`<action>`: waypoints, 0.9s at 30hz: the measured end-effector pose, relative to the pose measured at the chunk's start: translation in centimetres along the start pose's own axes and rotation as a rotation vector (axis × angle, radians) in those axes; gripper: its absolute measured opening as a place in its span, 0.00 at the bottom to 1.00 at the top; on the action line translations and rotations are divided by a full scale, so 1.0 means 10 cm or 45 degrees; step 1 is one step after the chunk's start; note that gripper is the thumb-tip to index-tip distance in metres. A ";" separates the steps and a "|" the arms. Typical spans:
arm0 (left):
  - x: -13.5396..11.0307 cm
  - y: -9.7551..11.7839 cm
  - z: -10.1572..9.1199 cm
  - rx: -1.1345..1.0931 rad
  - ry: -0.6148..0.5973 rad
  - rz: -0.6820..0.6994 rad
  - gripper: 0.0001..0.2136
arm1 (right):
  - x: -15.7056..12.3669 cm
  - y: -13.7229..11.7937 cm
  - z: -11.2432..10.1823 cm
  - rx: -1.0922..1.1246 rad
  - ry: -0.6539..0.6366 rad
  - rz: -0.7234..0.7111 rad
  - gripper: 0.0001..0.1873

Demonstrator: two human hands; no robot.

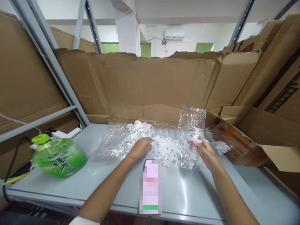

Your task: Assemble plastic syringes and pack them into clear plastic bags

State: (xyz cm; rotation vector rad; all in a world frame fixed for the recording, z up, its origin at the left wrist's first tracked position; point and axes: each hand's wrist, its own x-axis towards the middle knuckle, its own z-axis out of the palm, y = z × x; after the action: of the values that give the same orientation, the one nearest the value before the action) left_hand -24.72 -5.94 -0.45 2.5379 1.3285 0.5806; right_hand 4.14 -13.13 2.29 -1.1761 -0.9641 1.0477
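In my right hand point(203, 148) is a clear plastic bottle point(193, 153) with a white top point(196, 139), gripped near its neck. It stands upright over the right side of a pile of small white plastic caps point(165, 150). My left hand point(142, 147) reaches to the left edge of that pile, fingers extended and slightly bent; nothing shows in them. Behind the pile stands a row of clear ribbed bottles point(166, 128). White plastic pump-like parts point(138, 125) lie in and around clear plastic bags point(112, 140) on the left.
A phone with a blurred screen point(151, 187) sits at the front of the grey table point(112, 190). A large green-liquid jug point(59, 156) is at left. An open cardboard box point(236, 147) and more white parts point(221, 147) are at right. Cardboard sheets point(159, 84) wall the back.
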 end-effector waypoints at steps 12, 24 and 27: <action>0.05 0.13 0.11 0.029 -0.107 -0.078 0.19 | -0.01 0.03 0.04 -0.049 -0.053 -0.039 0.18; 0.05 0.11 0.19 -0.044 -0.113 -0.127 0.14 | -0.02 0.03 0.02 -0.106 -0.059 -0.044 0.21; 0.04 0.10 0.11 -0.135 -0.047 -0.177 0.14 | -0.02 0.02 0.02 -0.137 -0.082 -0.021 0.20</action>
State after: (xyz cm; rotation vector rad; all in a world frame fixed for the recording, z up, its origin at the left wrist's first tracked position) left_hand -23.27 -6.20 -0.97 2.3387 1.4084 0.5576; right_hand 3.88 -13.29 2.11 -1.2264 -1.0903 1.0359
